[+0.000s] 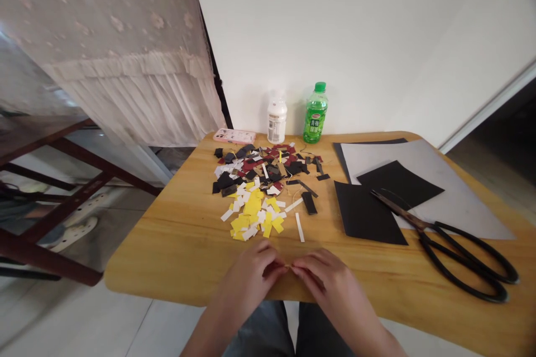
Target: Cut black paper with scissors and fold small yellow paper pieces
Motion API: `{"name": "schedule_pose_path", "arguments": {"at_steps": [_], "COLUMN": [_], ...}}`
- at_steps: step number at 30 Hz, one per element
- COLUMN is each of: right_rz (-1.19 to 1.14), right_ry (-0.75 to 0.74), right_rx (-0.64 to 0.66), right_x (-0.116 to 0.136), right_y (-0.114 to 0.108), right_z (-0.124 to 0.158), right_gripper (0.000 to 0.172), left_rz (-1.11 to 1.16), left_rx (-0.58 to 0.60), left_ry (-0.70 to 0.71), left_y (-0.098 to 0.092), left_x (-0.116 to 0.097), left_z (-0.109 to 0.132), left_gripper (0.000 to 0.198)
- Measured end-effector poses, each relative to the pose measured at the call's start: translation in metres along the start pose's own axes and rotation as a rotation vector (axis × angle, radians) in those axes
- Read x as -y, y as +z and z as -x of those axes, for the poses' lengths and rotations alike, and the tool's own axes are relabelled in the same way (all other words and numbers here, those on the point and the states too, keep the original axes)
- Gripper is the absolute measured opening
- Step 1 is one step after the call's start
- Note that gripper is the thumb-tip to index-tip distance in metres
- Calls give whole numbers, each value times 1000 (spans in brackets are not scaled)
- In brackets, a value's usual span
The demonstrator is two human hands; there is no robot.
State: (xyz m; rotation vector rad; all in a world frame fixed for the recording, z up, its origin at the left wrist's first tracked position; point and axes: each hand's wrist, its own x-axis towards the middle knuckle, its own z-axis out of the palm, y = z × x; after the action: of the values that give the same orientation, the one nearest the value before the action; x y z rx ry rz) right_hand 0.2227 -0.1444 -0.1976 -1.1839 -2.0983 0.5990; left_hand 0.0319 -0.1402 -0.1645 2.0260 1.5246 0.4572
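Observation:
My left hand (251, 279) and my right hand (322, 284) meet above the front edge of the wooden table (167, 251). Their fingertips pinch a tiny pale paper piece (288, 265), mostly hidden by my fingers. Just beyond them lies a heap of cut paper scraps (251, 192) in black, red, white and yellow. A loose white paper strip (300, 227) and a black paper scrap (309, 203) lie at the heap's near right side. Neither hand touches the heap.
Long black-handled scissors (444, 245) rest on black paper sheets (364, 215) over a grey sheet (435, 173) at right. A white bottle (277, 120), green bottle (315, 114) and pink-cased phone (234, 136) stand at the back. A dark-red wooden frame (54, 201) stands left.

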Motion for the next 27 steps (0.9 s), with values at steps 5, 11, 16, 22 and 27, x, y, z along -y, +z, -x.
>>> {"name": "schedule_pose_path", "arguments": {"at_steps": [5,11,16,22,27], "right_rz": [-24,-43,-29,-56,-39], "right_ry": [30,44,45,29,-18], "right_rx": [15,37,18,-1,-61], "right_x": [2,3,3,3,1], "right_y": [-3,-6,-5,-3,-5], "right_z": [-3,-5,-5,-4,1], "right_gripper": [18,20,16,17,24], "left_rz": [48,71,54,25,-39], "left_rx": [0,-8,-11,13,15], "left_ry": [14,30,51,26,13], "left_y": [-4,-7,-7,-6,-2], "left_x": [-1,0,0,2,2], "left_z": [-2,-3,-2,2,3], "left_gripper": [12,14,13,12,15]}}
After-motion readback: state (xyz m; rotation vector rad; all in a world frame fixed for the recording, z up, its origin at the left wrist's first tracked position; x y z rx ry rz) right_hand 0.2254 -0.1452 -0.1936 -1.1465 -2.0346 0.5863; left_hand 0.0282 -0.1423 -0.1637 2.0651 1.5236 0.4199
